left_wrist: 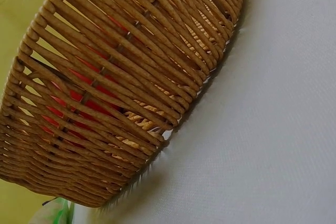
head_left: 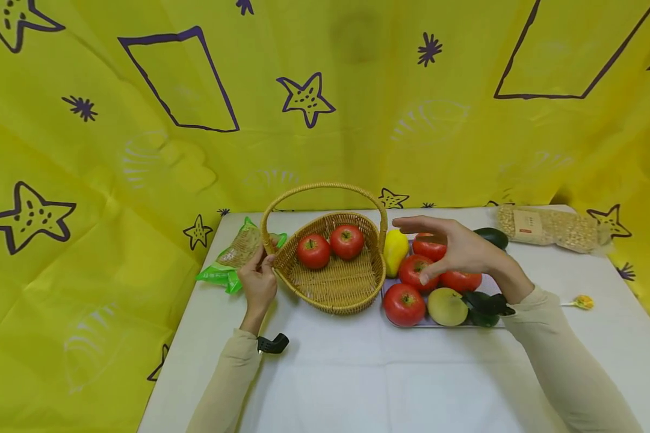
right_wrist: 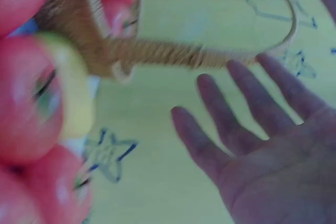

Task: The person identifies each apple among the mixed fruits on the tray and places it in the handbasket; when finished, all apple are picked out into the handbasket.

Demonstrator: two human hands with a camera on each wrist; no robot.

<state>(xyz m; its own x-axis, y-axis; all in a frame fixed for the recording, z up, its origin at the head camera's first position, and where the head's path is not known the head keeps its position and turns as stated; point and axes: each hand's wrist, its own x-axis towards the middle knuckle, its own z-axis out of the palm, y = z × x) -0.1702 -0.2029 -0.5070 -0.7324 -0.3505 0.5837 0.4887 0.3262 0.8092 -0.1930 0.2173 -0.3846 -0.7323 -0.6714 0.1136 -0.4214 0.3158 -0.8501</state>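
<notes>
Your left hand (head_left: 259, 282) grips the wicker basket (head_left: 336, 290) by its rim, near the foot of the handle (head_left: 329, 185); the basket stands on the white counter (head_left: 336, 373), at the centre of the frame. Your right hand (head_left: 460, 243) is open, thumb apart from the fingers, over the tray (head_left: 439, 326) right of centre.

The woven strands look stiff and light, their ribbed surface giving you good grip; the arched handle or the rim should take hold best. Inside lie 2 red fruits (head_left: 313, 251), round and glossy. They will probably feel firm and a little slippery, free to roll, so cup the sides. More red fruits (head_left: 404, 305) crowd the tray beside a smooth, elongated yellow fruit (head_left: 396, 252).
</notes>
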